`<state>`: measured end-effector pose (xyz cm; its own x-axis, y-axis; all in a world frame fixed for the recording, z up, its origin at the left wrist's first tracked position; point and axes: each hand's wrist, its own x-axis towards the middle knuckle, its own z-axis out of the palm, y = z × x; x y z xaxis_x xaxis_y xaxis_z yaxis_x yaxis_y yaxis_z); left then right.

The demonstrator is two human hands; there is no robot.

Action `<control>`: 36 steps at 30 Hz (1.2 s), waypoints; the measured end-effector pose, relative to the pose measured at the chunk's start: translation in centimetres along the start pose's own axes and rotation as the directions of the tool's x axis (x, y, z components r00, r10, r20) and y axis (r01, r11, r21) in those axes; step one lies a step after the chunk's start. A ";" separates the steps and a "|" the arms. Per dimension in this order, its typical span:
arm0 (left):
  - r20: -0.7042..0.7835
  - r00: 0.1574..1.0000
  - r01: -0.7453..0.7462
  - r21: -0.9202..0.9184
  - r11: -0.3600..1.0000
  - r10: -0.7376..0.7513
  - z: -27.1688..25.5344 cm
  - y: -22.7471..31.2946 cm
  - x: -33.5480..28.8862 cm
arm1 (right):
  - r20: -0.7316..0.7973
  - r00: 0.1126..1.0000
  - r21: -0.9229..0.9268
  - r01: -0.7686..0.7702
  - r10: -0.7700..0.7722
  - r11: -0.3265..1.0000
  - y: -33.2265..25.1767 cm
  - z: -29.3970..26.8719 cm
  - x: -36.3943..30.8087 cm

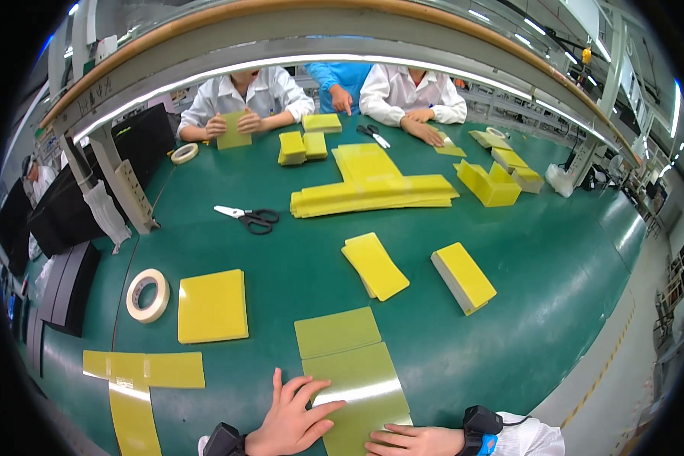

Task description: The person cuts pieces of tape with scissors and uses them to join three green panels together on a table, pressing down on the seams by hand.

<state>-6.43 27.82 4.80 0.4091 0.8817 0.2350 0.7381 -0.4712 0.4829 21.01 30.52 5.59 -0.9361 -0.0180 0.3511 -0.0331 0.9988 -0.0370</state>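
Flat on the green table in front of me lies a large translucent yellow sheet (361, 368), its far edge meeting a smaller yellow strip (337, 333). My left hand (295, 418) rests along the large sheet's left side, fingers spread, some over the sheet. At the sheet's near right part is my right hand (414, 440), fingers stretched out and lying flat on it. Neither hand shows anything gripped. A T-shaped yellow piece (129, 372), with clear tape at its joints, lies left of my left hand.
Beyond the sheet are a masking tape roll (135, 312), a square yellow stack (213, 306), two narrow stacks (375, 266) (464, 277) and black-handled scissors (256, 220). Farther off lies a T-shaped pile (372, 194). Across the table, people handle yellow sheets under an overhead beam (319, 45).
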 end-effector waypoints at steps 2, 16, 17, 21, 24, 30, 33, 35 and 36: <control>-0.008 1.000 0.014 -0.048 0.999 -0.014 0.2 0.1 -0.2 | -0.005 1.000 -0.012 0.008 -0.008 1.000 0.0 -0.1 -0.1; -0.112 0.994 -0.020 -0.048 0.999 0.015 0.2 0.0 -0.2 | -0.261 0.958 0.347 -0.019 0.116 0.938 1.1 -1.4 0.8; -0.106 0.994 0.017 -0.106 0.994 -0.028 0.3 -0.1 -0.4 | -0.262 0.958 0.343 -0.024 0.120 0.939 1.3 -2.3 1.2; -0.155 0.987 -0.066 -0.092 0.994 0.051 -0.2 0.4 0.9 | -0.361 0.903 0.710 0.105 0.232 0.696 -0.2 -9.3 3.8; -0.164 0.984 -0.079 -0.028 0.996 0.073 -0.5 0.5 0.4 | -0.559 0.817 0.759 0.436 0.142 0.484 -0.2 -11.5 6.1; -0.161 0.984 -0.093 -0.063 0.994 0.082 -0.3 0.4 0.1 | -0.653 0.755 0.712 0.580 0.070 0.396 -1.3 -12.0 6.7; -0.157 0.987 -0.041 -0.072 0.997 0.030 -0.3 0.3 -0.2 | -0.642 0.761 0.725 0.561 0.095 0.400 -1.2 -11.8 6.8; -0.165 0.985 -0.056 -0.043 0.998 0.048 -0.2 0.3 -0.4 | -0.660 0.744 0.714 0.577 0.106 0.397 -1.5 -11.7 7.0; -0.175 0.982 -0.066 -0.009 0.998 0.064 -0.2 0.3 -0.3 | -0.660 0.744 0.711 0.576 0.103 0.403 -1.5 -11.8 7.0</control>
<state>-6.45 27.41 5.06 0.3551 0.8404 0.4094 0.7043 -0.5285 0.4740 18.64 29.44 19.15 -0.4685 0.1203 0.8752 -0.8015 0.3590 -0.4783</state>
